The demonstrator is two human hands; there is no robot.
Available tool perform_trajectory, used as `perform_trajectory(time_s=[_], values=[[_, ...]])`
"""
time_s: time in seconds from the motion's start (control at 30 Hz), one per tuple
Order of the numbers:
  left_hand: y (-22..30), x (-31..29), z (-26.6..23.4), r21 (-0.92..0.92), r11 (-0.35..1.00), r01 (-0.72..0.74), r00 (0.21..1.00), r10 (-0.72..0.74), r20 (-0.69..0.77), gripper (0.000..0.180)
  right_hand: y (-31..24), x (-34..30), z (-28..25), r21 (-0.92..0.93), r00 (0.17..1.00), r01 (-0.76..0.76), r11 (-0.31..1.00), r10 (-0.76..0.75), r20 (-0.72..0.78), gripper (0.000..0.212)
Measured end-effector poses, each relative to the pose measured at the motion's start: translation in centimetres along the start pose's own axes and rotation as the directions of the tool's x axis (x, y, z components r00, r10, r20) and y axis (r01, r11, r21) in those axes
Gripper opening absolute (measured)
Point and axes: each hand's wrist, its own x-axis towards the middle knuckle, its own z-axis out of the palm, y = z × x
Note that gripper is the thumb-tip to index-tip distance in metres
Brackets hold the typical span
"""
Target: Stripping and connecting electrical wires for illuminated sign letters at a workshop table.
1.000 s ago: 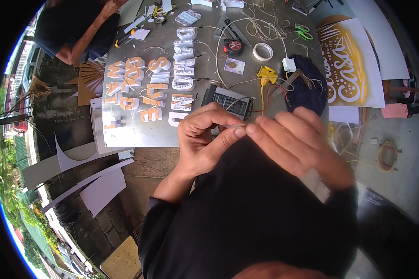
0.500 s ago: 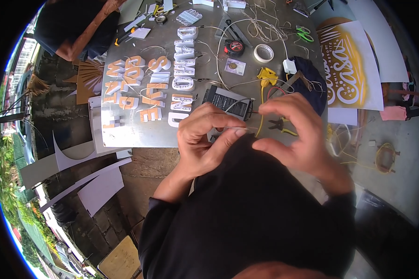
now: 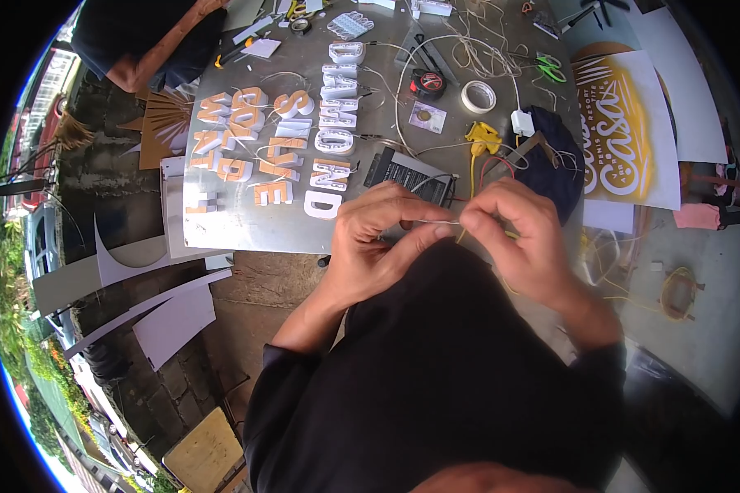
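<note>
Between my hands runs a thin pale wire [image 3: 444, 221], held above the near edge of the metal table. My left hand [image 3: 384, 236] pinches it between thumb and forefinger. On its other end, my right hand [image 3: 514, 234] is closed with thumb and fingertips together. Just beyond my hands lies a black power supply box [image 3: 404, 177] with wires attached. A yellow glue gun [image 3: 483, 140] with a yellow cord rests behind my right hand. To the left stand several rows of white and brown channel letters [image 3: 335, 141], some with thin wires coming out.
A tape measure [image 3: 427, 82], a roll of masking tape [image 3: 478, 97], green-handled scissors [image 3: 551, 67] and a white adapter [image 3: 521, 122] lie on the metal table [image 3: 251, 233]. Dark cloth [image 3: 557, 140] is at its right edge. Another person's arm [image 3: 160, 51] reaches in at the far left.
My right hand, open and apart before, has come left and closed on the wire's end. My left hand keeps its pinch. The view has shifted slightly.
</note>
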Motion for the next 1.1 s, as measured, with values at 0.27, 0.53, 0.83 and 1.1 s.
perform_trajectory(time_s=[0.27,0.53,0.83,1.1], values=[[-0.8,-1.7,0.3,0.034,0.968,0.248,0.967,-0.245,-0.075,0.016,1.3,0.8,0.7,-0.015,0.991,-0.132,0.991,0.132,-0.014,0.009],[-2.1,-4.4,0.8,0.129,0.955,0.268,0.935,-0.226,-0.274,0.014,3.9,-1.1,0.0,-0.111,0.997,-0.034,0.993,0.027,-0.068,0.015],[-4.6,-8.9,-1.4,-0.071,0.905,0.419,0.618,-0.342,-0.708,0.017,9.0,-3.7,0.0,0.022,0.953,-0.259,0.966,0.251,0.170,0.016],[-5.1,-11.7,-8.7,-0.099,0.937,0.334,0.443,-0.249,-0.861,0.042,10.7,-3.3,2.0,-0.053,0.954,-0.200,0.978,0.207,0.218,0.018]])
